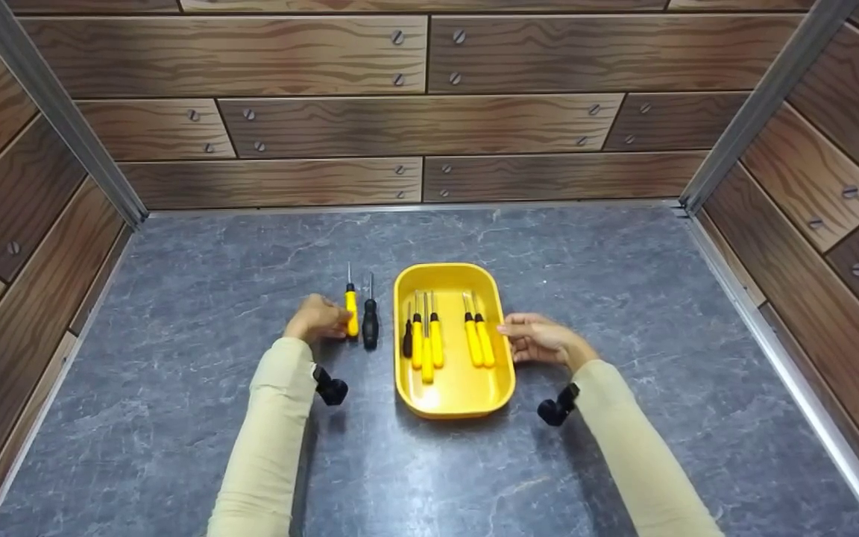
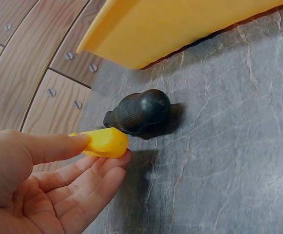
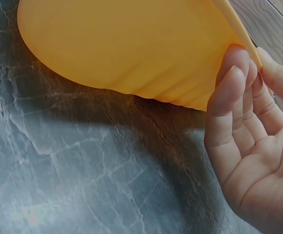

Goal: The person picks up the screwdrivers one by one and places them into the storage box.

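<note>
My left hand (image 1: pixel 319 317) pinches a screwdriver with a yellow handle (image 1: pixel 352 312) between thumb and fingers; its shaft points away from me. Just right of it, a black-handled screwdriver (image 1: pixel 370 324) lies on the tabletop, its thick handle (image 2: pixel 146 109) close beyond the yellow one in the left wrist view. The yellow tray (image 1: pixel 453 399) stands to the right of both. Inside it lie several yellow-handled screwdrivers (image 1: pixel 427 362) and a small black one (image 1: pixel 408 340). My right hand (image 1: pixel 545 339) grips the tray's right rim, thumb over the edge and fingers against the outer wall (image 3: pixel 131 53).
The grey marbled tabletop (image 1: pixel 608 268) is enclosed by wood-patterned panels (image 1: pixel 310 56) at the back and both sides. Metal strips (image 1: pixel 780 358) run along the edges. A small black camera (image 1: pixel 331 388) is worn on each wrist.
</note>
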A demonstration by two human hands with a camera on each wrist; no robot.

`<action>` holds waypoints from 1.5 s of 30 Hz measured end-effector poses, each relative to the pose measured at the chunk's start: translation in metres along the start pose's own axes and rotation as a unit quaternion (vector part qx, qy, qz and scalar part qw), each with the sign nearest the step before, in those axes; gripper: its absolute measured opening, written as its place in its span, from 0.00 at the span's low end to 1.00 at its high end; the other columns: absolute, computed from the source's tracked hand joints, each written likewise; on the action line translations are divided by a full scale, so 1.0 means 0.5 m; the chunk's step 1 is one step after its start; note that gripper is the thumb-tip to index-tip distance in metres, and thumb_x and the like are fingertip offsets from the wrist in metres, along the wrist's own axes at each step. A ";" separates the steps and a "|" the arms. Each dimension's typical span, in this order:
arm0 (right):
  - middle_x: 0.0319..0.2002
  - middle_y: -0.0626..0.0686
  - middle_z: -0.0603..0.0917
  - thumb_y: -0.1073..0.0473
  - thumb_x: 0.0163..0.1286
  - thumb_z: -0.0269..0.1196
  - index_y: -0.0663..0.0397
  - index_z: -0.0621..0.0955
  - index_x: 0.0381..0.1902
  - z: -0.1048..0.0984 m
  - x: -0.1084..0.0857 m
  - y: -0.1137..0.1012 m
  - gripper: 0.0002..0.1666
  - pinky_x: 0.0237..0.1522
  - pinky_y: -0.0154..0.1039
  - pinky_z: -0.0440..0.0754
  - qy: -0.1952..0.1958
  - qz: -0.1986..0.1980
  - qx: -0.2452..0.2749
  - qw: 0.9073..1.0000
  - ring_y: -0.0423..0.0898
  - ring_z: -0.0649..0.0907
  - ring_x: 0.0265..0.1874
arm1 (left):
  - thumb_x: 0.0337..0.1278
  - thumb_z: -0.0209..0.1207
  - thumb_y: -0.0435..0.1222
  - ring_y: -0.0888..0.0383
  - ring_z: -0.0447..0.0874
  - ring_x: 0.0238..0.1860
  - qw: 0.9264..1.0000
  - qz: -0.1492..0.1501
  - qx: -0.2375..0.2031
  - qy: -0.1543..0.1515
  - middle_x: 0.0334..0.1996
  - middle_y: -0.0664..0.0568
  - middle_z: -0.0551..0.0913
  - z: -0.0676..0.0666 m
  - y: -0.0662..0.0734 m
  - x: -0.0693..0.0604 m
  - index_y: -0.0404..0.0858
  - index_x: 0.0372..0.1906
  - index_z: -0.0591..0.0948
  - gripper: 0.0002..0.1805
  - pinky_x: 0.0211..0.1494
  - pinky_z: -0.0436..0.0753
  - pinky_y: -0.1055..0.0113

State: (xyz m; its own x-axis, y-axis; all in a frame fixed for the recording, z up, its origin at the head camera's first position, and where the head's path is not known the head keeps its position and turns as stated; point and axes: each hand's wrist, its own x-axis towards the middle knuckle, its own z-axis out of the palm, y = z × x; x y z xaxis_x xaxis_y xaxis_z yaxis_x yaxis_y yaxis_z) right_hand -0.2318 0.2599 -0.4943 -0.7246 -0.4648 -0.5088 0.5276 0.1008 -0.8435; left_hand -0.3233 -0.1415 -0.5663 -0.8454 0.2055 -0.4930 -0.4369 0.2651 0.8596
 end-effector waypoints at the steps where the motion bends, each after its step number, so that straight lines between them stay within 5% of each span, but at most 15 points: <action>1: 0.24 0.45 0.81 0.57 0.73 0.55 0.48 0.73 0.32 0.000 0.000 0.000 0.07 0.30 0.29 0.83 0.001 0.000 0.000 1.000 0.38 0.80 0.23 | 0.51 0.63 0.29 0.57 0.86 0.23 1.000 -0.001 0.002 0.005 0.22 0.46 0.85 0.011 0.027 -0.042 0.28 0.35 0.78 0.08 0.34 0.90 0.66; 6: 0.24 0.44 0.81 0.58 0.73 0.55 0.48 0.73 0.31 0.000 0.000 0.000 0.08 0.30 0.29 0.83 -0.006 -0.003 0.002 1.000 0.38 0.80 0.23 | 0.61 0.53 0.25 0.63 0.80 0.22 0.999 -0.018 0.033 0.036 0.21 0.51 0.80 0.055 0.123 -0.177 0.17 0.53 0.73 0.17 0.37 0.88 0.70; 18: 0.24 0.44 0.81 0.57 0.73 0.54 0.47 0.73 0.31 0.000 -0.001 -0.001 0.08 0.30 0.28 0.83 -0.007 -0.001 -0.004 1.000 0.37 0.80 0.23 | 0.63 0.53 0.26 0.64 0.79 0.21 0.998 -0.009 0.050 0.025 0.23 0.50 0.81 0.058 0.132 -0.180 0.18 0.55 0.72 0.19 0.36 0.88 0.71; 25: 0.24 0.44 0.81 0.58 0.73 0.54 0.47 0.74 0.30 0.000 0.000 -0.001 0.09 0.29 0.28 0.83 0.000 0.003 -0.007 1.000 0.38 0.80 0.22 | 0.57 0.61 0.29 0.60 0.83 0.22 0.999 0.026 0.034 -0.007 0.29 0.41 0.86 0.038 0.097 -0.123 0.20 0.48 0.76 0.17 0.36 0.89 0.67; 28: 0.24 0.44 0.81 0.58 0.74 0.54 0.47 0.74 0.29 0.001 0.000 -0.001 0.10 0.29 0.28 0.83 0.002 0.002 -0.007 1.000 0.38 0.80 0.22 | 0.59 0.60 0.29 0.62 0.83 0.21 0.998 0.030 0.058 -0.006 0.29 0.42 0.86 0.043 0.110 -0.140 0.19 0.50 0.76 0.18 0.37 0.90 0.67; 29: 0.24 0.44 0.81 0.58 0.74 0.54 0.47 0.74 0.29 0.001 0.000 -0.001 0.10 0.29 0.28 0.82 0.002 0.002 -0.006 1.000 0.38 0.80 0.22 | 0.62 0.57 0.28 0.63 0.83 0.22 0.997 0.016 0.076 0.006 0.29 0.43 0.85 0.053 0.133 -0.168 0.18 0.53 0.74 0.19 0.40 0.90 0.67; 33: 0.23 0.44 0.80 0.58 0.74 0.53 0.47 0.73 0.30 0.001 0.000 -0.001 0.10 0.29 0.28 0.82 -0.001 0.001 -0.006 1.000 0.38 0.79 0.22 | 0.63 0.54 0.26 0.64 0.82 0.20 0.998 0.030 0.062 -0.001 0.23 0.48 0.82 0.061 0.153 -0.198 0.15 0.53 0.72 0.18 0.35 0.89 0.71; 45: 0.24 0.44 0.81 0.58 0.74 0.54 0.48 0.73 0.30 -0.002 -0.001 0.000 0.09 0.29 0.28 0.82 -0.011 -0.003 0.001 1.000 0.37 0.80 0.22 | 0.63 0.54 0.27 0.65 0.81 0.20 0.997 0.039 0.070 -0.001 0.20 0.54 0.80 0.072 0.170 -0.210 0.17 0.51 0.74 0.16 0.38 0.89 0.70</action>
State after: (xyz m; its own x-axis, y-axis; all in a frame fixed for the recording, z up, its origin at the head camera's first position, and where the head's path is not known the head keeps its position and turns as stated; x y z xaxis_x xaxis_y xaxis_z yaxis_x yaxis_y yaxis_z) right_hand -0.2319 0.2609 -0.4944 -0.7180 -0.4847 -0.4996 0.5242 0.0957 -0.8462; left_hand -0.2605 -0.1065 -0.4461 -0.8745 0.2334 -0.4251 -0.3217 0.3768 0.8686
